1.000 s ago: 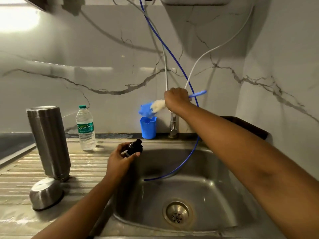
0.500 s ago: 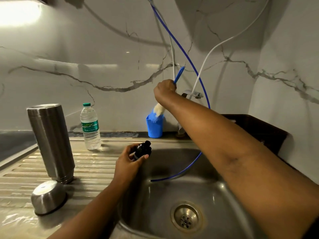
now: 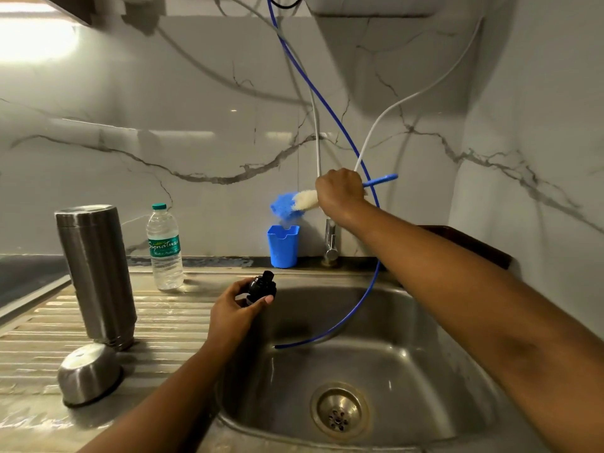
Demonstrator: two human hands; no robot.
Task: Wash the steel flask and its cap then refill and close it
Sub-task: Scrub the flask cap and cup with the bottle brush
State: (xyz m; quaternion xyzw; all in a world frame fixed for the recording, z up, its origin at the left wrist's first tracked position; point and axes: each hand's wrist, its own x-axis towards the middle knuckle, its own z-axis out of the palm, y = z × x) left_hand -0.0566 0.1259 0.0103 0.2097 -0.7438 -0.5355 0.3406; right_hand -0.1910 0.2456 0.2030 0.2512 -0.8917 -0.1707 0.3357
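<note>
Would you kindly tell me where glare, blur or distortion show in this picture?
Head view: glare blows out the marble wall at top left; the blue-and-white bottle brush in the right hand is motion-blurred; the wide lens tilts the tall steel flask.

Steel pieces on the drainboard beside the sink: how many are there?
2. The steel flask stands upright on the drainboard, left of the plastic bottle; the steel cap lies dome up just in front of it, nearer the camera. Nothing seems hidden.

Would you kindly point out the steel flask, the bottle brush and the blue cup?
steel flask (image 3: 98, 273), head view, mid body.
bottle brush (image 3: 305, 200), head view, white bristles.
blue cup (image 3: 282, 248), head view, front wall.
</note>
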